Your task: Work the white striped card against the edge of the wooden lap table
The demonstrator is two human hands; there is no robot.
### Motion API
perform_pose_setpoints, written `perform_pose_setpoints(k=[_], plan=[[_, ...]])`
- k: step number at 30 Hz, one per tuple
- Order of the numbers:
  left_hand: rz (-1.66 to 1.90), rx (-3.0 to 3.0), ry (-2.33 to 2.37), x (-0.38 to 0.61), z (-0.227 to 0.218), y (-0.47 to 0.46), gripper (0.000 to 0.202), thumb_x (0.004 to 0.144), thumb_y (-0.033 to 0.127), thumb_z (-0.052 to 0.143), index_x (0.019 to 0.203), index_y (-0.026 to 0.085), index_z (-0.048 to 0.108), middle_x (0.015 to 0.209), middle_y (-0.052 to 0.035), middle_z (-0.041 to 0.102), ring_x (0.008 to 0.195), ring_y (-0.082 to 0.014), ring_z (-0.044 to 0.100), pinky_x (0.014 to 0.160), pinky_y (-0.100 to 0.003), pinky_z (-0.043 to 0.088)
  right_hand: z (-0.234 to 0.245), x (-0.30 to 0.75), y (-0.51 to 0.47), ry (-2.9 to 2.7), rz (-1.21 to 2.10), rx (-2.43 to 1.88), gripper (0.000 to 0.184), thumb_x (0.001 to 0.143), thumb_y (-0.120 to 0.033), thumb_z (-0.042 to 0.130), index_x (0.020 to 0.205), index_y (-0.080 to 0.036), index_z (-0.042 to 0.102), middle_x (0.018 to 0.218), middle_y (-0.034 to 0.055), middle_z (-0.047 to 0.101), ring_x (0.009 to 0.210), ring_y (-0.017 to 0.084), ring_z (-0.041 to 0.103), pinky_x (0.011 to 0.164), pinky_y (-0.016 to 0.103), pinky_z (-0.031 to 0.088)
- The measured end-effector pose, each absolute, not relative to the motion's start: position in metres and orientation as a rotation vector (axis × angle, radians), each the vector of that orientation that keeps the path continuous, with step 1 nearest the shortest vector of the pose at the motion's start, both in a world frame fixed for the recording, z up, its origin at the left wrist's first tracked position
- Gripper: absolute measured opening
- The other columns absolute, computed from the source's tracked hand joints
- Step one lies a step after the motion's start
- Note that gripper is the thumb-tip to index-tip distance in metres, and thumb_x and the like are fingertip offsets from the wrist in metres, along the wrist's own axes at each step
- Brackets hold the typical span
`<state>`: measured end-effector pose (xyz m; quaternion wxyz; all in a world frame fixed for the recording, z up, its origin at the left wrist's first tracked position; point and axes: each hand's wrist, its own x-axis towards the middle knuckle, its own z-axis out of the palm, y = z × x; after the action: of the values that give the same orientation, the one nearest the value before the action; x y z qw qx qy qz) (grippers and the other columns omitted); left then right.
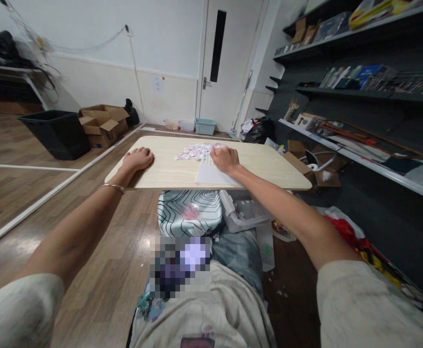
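Note:
A low light-wood table (168, 171) stands in front of me. My left hand (138, 158) rests on its left part with the fingers curled under, and I see nothing in it. My right hand (225, 158) is closed, knuckles up, on the top edge of a white sheet of paper (209, 175) that lies on the table. Just beyond both hands is a pile of small white and pink paper scraps (196, 151). What the right fingers pinch, if anything, is hidden.
Under the table sit a patterned cushion (190, 211) and a clear plastic box (246, 215). Dark shelves (359, 96) full of supplies line the right wall. A black bin (57, 133) and cardboard boxes (103, 124) stand at the left. A white door (226, 63) is behind.

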<state>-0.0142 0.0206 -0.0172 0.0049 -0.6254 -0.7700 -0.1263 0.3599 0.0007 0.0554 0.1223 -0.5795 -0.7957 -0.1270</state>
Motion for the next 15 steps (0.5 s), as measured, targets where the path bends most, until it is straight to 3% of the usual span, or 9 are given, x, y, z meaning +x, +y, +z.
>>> perform_pose_setpoints(k=[9, 15], plan=[[-0.393, -1.945, -2.455, -0.012, -0.015, 0.018, 0.072, 0.117, 0.045, 0.036, 0.163, 0.014, 0.082, 0.187, -0.0301, 0.073, 0.177, -0.0478, 0.066, 0.142, -0.065, 0.052, 0.046, 0.369, 0.016, -2.151, -0.235, -1.857, 0.067, 0.14, -0.039, 0.035, 0.161, -0.017, 0.095, 0.158, 0.0256, 0.091, 0.154, 0.037, 0.086, 0.126, 0.04, 0.061], [-0.472, -1.937, -2.433, -0.014, -0.017, 0.02, 0.066, 0.109, 0.049, 0.049, 0.156, 0.02, 0.086, 0.175, -0.0279, 0.082, 0.167, -0.0525, 0.072, 0.138, -0.07, 0.055, 0.036, 0.373, 0.03, -2.114, -0.176, -1.947, 0.064, 0.138, -0.038, 0.038, 0.167, -0.019, 0.092, 0.164, 0.0251, 0.089, 0.158, 0.037, 0.085, 0.129, 0.04, 0.06]])
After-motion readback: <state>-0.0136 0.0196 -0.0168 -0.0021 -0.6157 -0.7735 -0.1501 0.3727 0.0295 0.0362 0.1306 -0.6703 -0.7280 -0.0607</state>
